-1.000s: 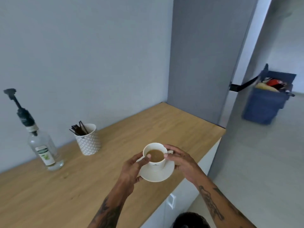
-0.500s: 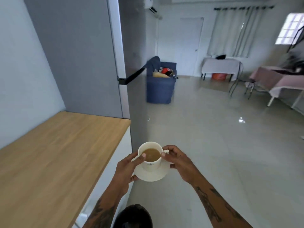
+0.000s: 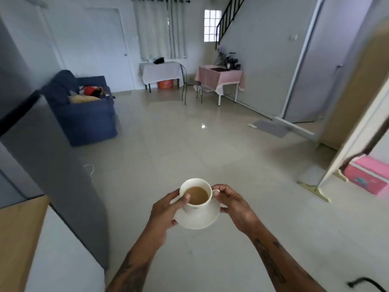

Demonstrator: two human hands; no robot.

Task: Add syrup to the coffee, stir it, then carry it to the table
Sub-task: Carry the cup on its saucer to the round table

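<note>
A white coffee cup (image 3: pixel 196 207) holding light brown coffee stands on a white saucer (image 3: pixel 200 221), held in the air over the tiled floor. My left hand (image 3: pixel 165 210) grips the saucer's left side with its thumb against the cup's rim. My right hand (image 3: pixel 233 204) holds the saucer's right side and the cup's handle. Across the room stand a table with a pink cloth (image 3: pixel 220 77) and a table with a white cloth (image 3: pixel 161 71). No syrup bottle shows in this view.
A wooden counter's end (image 3: pixel 19 234) and a grey fridge side (image 3: pixel 52 165) are at my left. A blue sofa (image 3: pixel 84 114) sits at the left, a black chair (image 3: pixel 190 85) by the tables, an open door (image 3: pixel 355 114) and a pink box (image 3: pixel 370 178) at the right.
The view has swung right, away from the counter and into the room. Both hands still carry the cup and saucer, now over open floor, with the tables straight ahead.
</note>
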